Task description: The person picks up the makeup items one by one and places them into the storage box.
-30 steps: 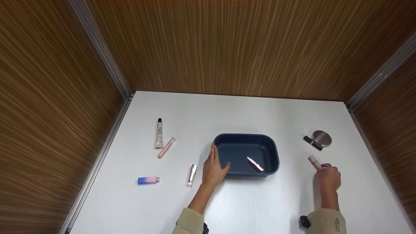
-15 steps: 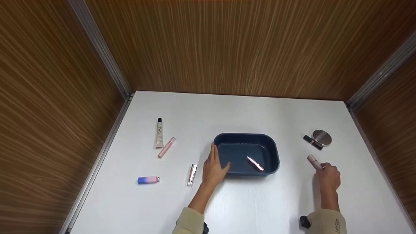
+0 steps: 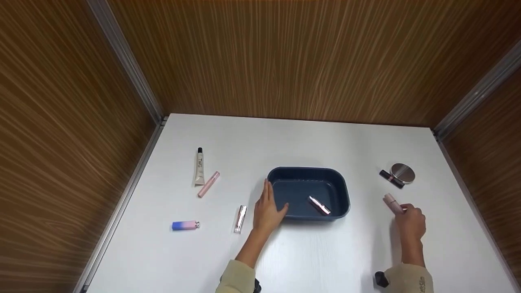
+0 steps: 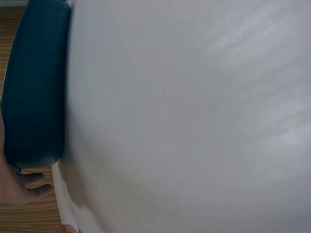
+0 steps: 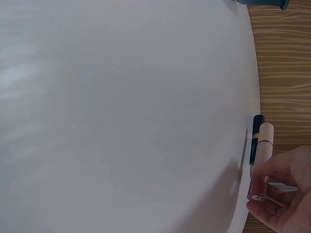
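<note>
My left hand (image 3: pixel 268 213) lies along the left side of a dark blue rectangular box (image 3: pixel 311 219), its fingers straight against the wall and the thumb over the front left corner. In the left wrist view, part of this hand (image 4: pixel 19 187) shows beside the box (image 4: pixel 36 87). A pink and silver lipstick (image 3: pixel 319 205) lies inside the box. Off to the right, my right hand (image 3: pixel 411 223) pinches a pink lip gloss tube (image 3: pixel 393 203) between thumb and fingers, its pale cap pointing away. The right wrist view shows the tube's reddish clear end (image 5: pixel 257 188).
Past the right hand, a black lipstick tube (image 3: pixel 391 179) lies against a round compact (image 3: pixel 403 173). To the left lie a cream squeeze tube (image 3: pixel 199 169), a slim pink tube (image 3: pixel 209 185), a blue-pink tube (image 3: pixel 185 225) and a silver tube (image 3: pixel 240 219). Wood-grain panels (image 3: pixel 285 61) wall the table.
The lip gloss tube has shifted slightly left along with the right hand. My left hand and the box have stayed in place.
</note>
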Available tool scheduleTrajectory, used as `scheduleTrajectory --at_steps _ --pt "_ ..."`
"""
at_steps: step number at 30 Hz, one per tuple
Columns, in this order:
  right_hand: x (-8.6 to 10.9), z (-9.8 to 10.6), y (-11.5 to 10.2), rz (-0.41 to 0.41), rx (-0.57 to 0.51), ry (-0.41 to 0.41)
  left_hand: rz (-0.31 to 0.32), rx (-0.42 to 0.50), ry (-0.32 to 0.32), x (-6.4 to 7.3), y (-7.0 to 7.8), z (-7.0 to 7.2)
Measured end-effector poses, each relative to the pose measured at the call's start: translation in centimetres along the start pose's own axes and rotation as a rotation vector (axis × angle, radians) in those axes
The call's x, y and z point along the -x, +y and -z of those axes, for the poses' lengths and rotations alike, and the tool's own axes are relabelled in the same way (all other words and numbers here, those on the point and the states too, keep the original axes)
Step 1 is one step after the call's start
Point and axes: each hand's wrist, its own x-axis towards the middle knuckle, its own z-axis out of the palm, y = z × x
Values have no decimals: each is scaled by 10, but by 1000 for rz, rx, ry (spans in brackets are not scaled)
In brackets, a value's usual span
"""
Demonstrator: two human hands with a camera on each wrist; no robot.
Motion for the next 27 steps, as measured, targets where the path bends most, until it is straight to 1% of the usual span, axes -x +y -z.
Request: scheduleTrajectory --at_steps 7,16,19,23,27 --pt "1 2 -4 7 -19 -7 0 -4 1 0 0 0" --pt "3 2 -7 -14 -17 -17 0 4 3 0 0 0" --pt "5 2 -7 4 -21 7 -4 -4 7 1 0 0" --pt "6 1 -6 36 -24 37 -23 -21 31 1 0 -1" --pt "6 1 -7 45 -33 32 -31 -19 48 1 0 0"
